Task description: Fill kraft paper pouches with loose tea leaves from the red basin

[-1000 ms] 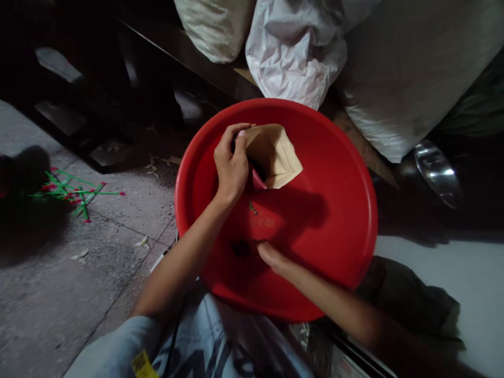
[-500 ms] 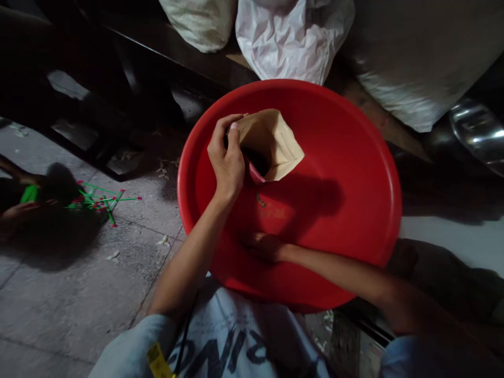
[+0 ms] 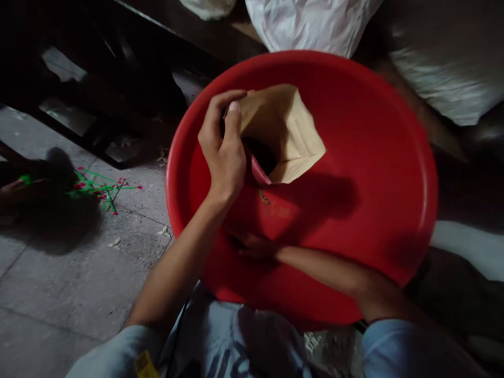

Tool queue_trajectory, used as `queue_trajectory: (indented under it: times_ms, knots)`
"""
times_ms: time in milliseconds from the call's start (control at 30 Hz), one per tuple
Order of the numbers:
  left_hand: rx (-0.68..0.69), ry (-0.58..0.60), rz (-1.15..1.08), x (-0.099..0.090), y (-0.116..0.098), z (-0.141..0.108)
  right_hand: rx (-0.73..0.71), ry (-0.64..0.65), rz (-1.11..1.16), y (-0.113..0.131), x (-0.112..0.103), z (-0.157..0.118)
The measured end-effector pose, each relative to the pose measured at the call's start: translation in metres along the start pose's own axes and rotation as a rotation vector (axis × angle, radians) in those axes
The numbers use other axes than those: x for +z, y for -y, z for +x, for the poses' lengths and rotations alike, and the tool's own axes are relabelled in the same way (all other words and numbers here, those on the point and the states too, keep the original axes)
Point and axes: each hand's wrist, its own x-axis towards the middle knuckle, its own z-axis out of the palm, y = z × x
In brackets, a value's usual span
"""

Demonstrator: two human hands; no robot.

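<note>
The bag (image 3: 303, 136) has a pale tan inside, a dark hollow at its mouth and a strip of pink-red outside on the near side; its top edge is angular and slightly uneven, with creases down the far wall. It is held, mouth up, over the left half of a red basin (image 3: 388, 157). The person's left hand (image 3: 223, 152) pinches its left edge between thumb and fingers. The right hand (image 3: 255, 245) is low in the basin, in shadow on the near side; whether it grips anything cannot be told. The basin's round rim passes close to the left hand, while a wide stretch of red lies between bag and right rim. A white sack (image 3: 311, 23) sits just beyond the far rim.
</note>
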Motion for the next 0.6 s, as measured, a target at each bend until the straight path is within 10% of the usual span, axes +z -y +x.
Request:
queue_trajectory:
  times_ms: [333, 600]
  knots:
    - [0.222, 0.023, 0.029, 0.000, 0.016, 0.012, 0.259, -0.321, 0.487, 0.020, 0.018, 0.007]
    - [0.112, 0.004, 0.068, 0.003, 0.003, 0.008, 0.501, -0.846, 0.972, 0.008, 0.042, 0.033]
